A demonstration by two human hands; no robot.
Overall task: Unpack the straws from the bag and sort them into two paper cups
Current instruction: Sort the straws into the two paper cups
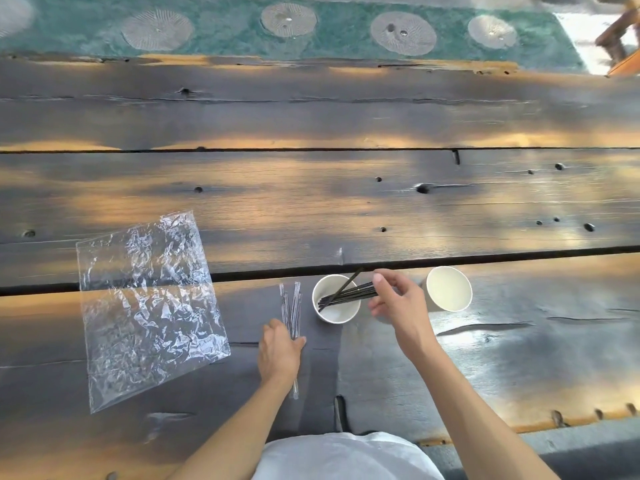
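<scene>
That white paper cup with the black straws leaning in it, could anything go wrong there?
Possibly. The white paper cup is light, and the black straws lean far over its rim, so it might tip as the right hand lets go. The clear wrapped straws under the left hand lie loose and could roll or scatter.

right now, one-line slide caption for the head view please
Right hand lowers black straws into one paper cup; left hand rests on clear-wrapped straws, empty bag aside.
</scene>
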